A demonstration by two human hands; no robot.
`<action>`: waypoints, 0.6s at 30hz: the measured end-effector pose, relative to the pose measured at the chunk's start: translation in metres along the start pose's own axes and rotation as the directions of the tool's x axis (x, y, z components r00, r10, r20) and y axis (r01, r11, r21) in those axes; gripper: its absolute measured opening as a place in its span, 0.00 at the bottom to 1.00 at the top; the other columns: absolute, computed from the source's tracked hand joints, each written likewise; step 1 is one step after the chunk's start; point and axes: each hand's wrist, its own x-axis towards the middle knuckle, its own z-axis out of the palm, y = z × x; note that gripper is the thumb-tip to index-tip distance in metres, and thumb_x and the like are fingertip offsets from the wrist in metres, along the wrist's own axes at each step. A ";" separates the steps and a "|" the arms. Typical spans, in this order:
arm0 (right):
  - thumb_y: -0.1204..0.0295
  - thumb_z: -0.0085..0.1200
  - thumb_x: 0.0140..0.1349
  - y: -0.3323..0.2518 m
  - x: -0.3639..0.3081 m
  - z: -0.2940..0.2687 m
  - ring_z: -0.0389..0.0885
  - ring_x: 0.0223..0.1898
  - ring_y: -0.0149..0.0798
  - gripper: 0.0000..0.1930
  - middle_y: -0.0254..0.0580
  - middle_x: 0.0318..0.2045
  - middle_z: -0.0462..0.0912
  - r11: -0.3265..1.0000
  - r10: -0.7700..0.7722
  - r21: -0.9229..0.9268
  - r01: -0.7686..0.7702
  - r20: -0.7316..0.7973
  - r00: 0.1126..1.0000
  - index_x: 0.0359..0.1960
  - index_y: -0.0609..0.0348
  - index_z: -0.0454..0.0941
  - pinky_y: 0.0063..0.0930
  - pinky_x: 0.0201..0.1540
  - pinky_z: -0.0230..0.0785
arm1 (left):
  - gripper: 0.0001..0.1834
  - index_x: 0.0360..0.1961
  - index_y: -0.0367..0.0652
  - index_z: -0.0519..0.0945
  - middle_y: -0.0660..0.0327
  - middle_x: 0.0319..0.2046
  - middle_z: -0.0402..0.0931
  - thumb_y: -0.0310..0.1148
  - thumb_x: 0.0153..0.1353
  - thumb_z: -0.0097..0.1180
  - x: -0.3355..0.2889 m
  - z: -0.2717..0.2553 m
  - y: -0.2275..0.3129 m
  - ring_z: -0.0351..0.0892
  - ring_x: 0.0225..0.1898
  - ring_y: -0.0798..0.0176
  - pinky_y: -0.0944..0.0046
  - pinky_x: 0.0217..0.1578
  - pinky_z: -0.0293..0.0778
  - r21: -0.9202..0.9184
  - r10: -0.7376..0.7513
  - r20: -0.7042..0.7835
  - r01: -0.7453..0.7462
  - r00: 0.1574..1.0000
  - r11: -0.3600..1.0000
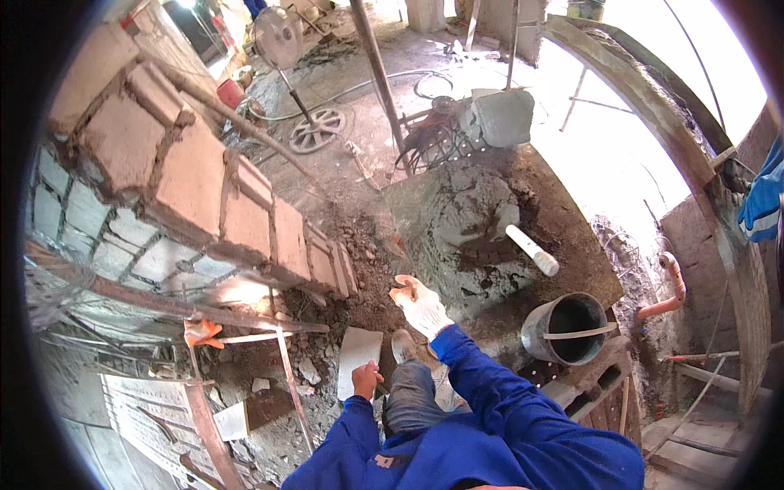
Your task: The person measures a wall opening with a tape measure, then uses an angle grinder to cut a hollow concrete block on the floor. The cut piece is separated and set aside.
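Slab, pale grey, rectangular (356,356), one: near side, just left of the shoe (403,346), at the left hand (367,380). Left hand: bare, fingers curled; cannot tell whether they grip the slab's edge. Handling, as judged: fairly heavy, stiff, brittle at corners, dry rather than slippery; hold by both long edges. Right hand (420,307): gloved, fingers loosely parted, nothing visible in it, near the wet mortar (474,214).

Bare block wall (192,171) on L — dusty, littered floor (343,102), fan (278,38) at back — glaring light (608,143) upper R.
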 end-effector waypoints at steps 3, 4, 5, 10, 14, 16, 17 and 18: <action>0.59 0.59 0.63 -0.006 0.001 -0.029 0.85 0.45 0.41 0.25 0.44 0.43 0.87 0.999 -0.003 0.034 0.006 -0.072 0.997 0.59 0.56 0.74 0.31 0.52 0.73 | 0.23 0.44 0.29 0.79 0.52 0.26 0.82 0.42 0.70 0.46 0.038 0.012 0.031 0.84 0.26 0.59 0.60 0.27 0.76 0.021 0.034 0.049 -0.035 0.998 0.999; 0.60 0.59 0.63 -0.007 0.002 -0.037 0.85 0.45 0.40 0.25 0.44 0.43 0.87 1.000 -0.014 0.014 0.015 -0.101 0.995 0.59 0.56 0.74 0.31 0.52 0.73 | 0.22 0.46 0.29 0.79 0.52 0.29 0.83 0.42 0.70 0.47 0.054 0.018 0.045 0.84 0.27 0.59 0.60 0.27 0.76 -0.026 0.009 0.054 -0.007 0.999 1.000; 0.75 0.54 0.66 -0.008 0.007 -0.041 0.83 0.49 0.33 0.22 0.46 0.48 0.85 0.986 0.068 0.160 -0.057 -0.066 0.995 0.61 0.64 0.70 0.25 0.54 0.73 | 0.22 0.48 0.30 0.78 0.51 0.32 0.83 0.41 0.70 0.48 0.072 0.027 0.063 0.85 0.27 0.59 0.60 0.28 0.76 -0.036 -0.038 0.046 0.040 0.998 0.999; 0.71 0.59 0.66 -0.025 0.045 -0.051 0.83 0.42 0.29 0.23 0.42 0.43 0.86 0.981 0.075 0.187 -0.049 -0.133 0.988 0.61 0.62 0.71 0.24 0.47 0.74 | 0.15 0.43 0.35 0.77 0.56 0.32 0.78 0.35 0.62 0.60 0.175 0.060 0.185 0.80 0.30 0.58 0.57 0.32 0.75 0.240 0.414 -0.063 -0.389 0.908 0.889; 0.75 0.56 0.66 -0.043 0.105 -0.044 0.83 0.44 0.29 0.23 0.43 0.43 0.85 0.978 0.050 0.210 0.002 -0.243 0.969 0.62 0.63 0.70 0.25 0.49 0.74 | 0.18 0.46 0.37 0.78 0.51 0.35 0.77 0.37 0.59 0.62 0.290 0.111 0.325 0.77 0.39 0.49 0.53 0.41 0.72 0.452 0.698 0.007 -0.625 0.716 0.637; 0.76 0.55 0.66 -0.053 0.137 -0.039 0.83 0.44 0.30 0.22 0.44 0.43 0.85 0.976 0.038 0.215 0.033 -0.320 0.947 0.62 0.62 0.70 0.25 0.50 0.74 | 0.22 0.50 0.38 0.78 0.50 0.39 0.78 0.39 0.58 0.63 0.347 0.158 0.401 0.76 0.45 0.47 0.52 0.48 0.71 0.474 0.750 0.127 -0.704 0.649 0.529; 0.76 0.55 0.66 -0.059 0.149 -0.034 0.83 0.44 0.31 0.22 0.45 0.44 0.85 0.969 0.125 0.243 -0.042 -0.334 0.934 0.62 0.62 0.70 0.25 0.50 0.74 | 0.24 0.52 0.38 0.78 0.50 0.41 0.78 0.40 0.57 0.64 0.369 0.181 0.434 0.76 0.49 0.47 0.52 0.51 0.69 0.514 0.753 0.223 -0.731 0.619 0.449; 0.75 0.54 0.67 -0.064 0.159 -0.029 0.83 0.45 0.32 0.22 0.47 0.45 0.85 0.956 0.151 0.289 -0.050 -0.339 0.928 0.62 0.63 0.70 0.25 0.50 0.74 | 0.27 0.54 0.37 0.76 0.50 0.44 0.77 0.41 0.57 0.64 0.387 0.204 0.464 0.74 0.52 0.46 0.51 0.54 0.68 0.462 0.786 0.283 -0.796 0.550 0.391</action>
